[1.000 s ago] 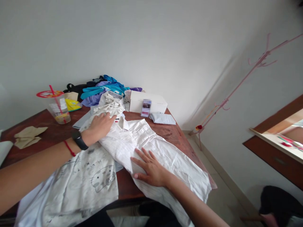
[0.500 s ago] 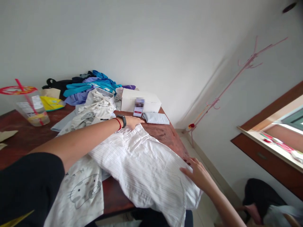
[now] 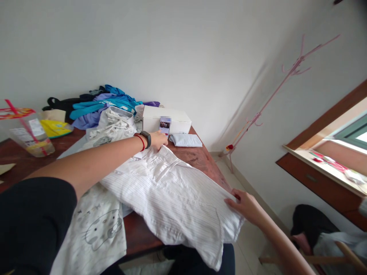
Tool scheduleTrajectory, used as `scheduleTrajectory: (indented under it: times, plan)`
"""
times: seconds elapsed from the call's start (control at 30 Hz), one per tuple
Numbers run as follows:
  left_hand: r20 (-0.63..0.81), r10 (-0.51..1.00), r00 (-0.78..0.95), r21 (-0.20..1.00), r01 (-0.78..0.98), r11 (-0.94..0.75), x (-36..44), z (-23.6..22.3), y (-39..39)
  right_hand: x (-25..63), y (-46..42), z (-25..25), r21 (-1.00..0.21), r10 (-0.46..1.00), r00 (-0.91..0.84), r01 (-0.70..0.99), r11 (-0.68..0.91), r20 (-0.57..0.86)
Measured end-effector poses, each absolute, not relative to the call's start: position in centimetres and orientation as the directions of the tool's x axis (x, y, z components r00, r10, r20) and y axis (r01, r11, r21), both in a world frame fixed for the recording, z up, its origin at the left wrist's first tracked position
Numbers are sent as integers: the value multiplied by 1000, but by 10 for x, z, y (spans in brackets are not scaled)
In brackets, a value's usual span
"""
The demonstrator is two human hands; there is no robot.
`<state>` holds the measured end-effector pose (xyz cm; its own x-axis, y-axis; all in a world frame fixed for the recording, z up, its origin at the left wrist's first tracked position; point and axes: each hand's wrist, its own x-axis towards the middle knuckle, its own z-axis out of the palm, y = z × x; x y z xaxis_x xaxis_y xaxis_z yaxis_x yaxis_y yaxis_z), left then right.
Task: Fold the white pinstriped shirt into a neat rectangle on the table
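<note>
A white garment with thin stripes (image 3: 183,194) is spread slantwise over the table, its lower end hanging past the front edge. I cannot tell whether it is a shirt or another piece of clothing. My left hand (image 3: 158,140), with a dark watch and red cord at the wrist, is closed on its far, gathered edge. On the right, thumb and fingers of my right hand (image 3: 243,204) pinch its side edge near the table's border. Underneath, on the left, lies a pale cloth printed with a cartoon cat (image 3: 100,229).
A white box (image 3: 179,120) stands at the back with a phone (image 3: 165,124) leaning on it. Beside them lies a folded grey cloth (image 3: 186,140). Crumpled clothes (image 3: 106,103) and a plastic cup with straw (image 3: 33,139) are left. A pink coat stand (image 3: 269,97) rises beyond the table.
My right hand has gone from lying loosely over the garment's side to pinching its edge. My left hand's fingers have curled in at the far edge. The view has shifted slightly.
</note>
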<state>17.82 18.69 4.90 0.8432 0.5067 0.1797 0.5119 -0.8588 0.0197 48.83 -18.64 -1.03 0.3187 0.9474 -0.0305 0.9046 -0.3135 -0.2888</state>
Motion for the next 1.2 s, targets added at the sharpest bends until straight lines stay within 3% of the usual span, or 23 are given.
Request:
scheduleTrajectory:
  times: [0.17, 0.37, 0.57, 0.8, 1.03, 1.2]
  plan:
    - [-21, 445, 895, -40, 444, -895, 146, 81, 179, 474, -212, 14, -341, 973, 229, 915, -214, 5]
    - [30, 347, 937, -186, 347, -919, 86, 84, 159, 427, -245, 24, -345, 989, 63, 932, -107, -137]
    - [47, 358, 932, -194, 360, -913, 36, 62, 129, 394, -259, 11, -346, 941, -150, 937, 39, -302]
    - [170, 384, 908, -380, 420, -824, 16, 86, 108, 399, -260, 9, -319, 931, -126, 948, 11, -343]
    - [31, 468, 883, -391, 442, -808, 10, 54, 102, 405, -260, -2, -249, 935, -75, 968, -15, -347]
    - [156, 578, 801, -365, 590, -720, 19, 65, 103, 406, -264, 5, -420, 925, -140, 907, -22, -352]
